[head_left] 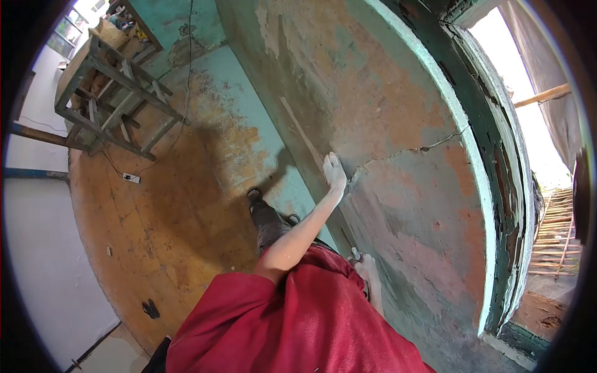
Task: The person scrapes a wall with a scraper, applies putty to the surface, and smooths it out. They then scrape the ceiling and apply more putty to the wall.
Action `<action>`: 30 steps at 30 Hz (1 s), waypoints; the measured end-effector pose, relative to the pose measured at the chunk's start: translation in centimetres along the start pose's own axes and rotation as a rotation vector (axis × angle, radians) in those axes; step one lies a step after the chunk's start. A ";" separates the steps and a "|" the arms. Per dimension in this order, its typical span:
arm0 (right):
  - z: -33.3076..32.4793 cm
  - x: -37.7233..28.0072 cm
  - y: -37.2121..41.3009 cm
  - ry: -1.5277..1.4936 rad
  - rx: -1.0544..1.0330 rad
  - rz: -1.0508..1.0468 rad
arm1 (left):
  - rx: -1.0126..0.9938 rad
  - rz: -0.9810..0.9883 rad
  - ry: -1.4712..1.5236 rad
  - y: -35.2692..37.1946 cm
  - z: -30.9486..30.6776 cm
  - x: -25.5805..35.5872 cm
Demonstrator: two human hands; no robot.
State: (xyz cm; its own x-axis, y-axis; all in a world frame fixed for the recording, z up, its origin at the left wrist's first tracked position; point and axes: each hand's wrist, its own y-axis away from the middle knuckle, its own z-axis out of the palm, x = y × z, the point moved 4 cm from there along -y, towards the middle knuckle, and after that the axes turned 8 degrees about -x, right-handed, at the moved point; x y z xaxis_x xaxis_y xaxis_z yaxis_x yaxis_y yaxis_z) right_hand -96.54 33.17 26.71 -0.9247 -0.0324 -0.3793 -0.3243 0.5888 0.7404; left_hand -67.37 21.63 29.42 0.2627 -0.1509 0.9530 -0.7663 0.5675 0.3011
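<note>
My left hand [334,173] is against the worn, patchy wall [398,186], just left of a crack [410,150]. Its fingers are pressed together and dusted with pale powder. Whatever they hold, if anything, is hidden. A pale streak [300,126] runs down the wall toward these fingertips. Lower down, my right hand [368,271] is close to the wall beside the red shirt [311,311], its fingers closed around a small whitish object [356,253]. Only the end of that object sticks out, so its kind cannot be told.
A wooden frame like an upturned stool or table [115,99] stands back left. A white socket strip [131,178] and dark sandals [150,309] lie on the stained floor [168,217]. On the right is a window frame [497,155] with peeling paint.
</note>
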 end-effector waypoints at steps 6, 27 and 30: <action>0.1 0.3 0.2 -0.022 0.003 0.025 | -0.111 0.624 0.102 3.8 1.4 14.5; 2.3 9.0 0.2 -0.056 0.166 -0.106 | 0.084 -0.162 0.126 -0.6 3.7 -4.4; 2.2 10.6 0.5 -0.073 0.171 -0.087 | -0.022 0.196 0.255 2.4 1.3 12.3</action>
State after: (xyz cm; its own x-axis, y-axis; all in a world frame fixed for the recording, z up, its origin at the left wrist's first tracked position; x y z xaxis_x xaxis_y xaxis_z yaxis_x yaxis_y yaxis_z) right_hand -106.10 34.91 21.87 -0.8758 -0.0347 -0.4815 -0.3584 0.7149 0.6004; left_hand -66.74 20.03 41.90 0.2519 0.1689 0.9529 -0.8045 0.5838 0.1092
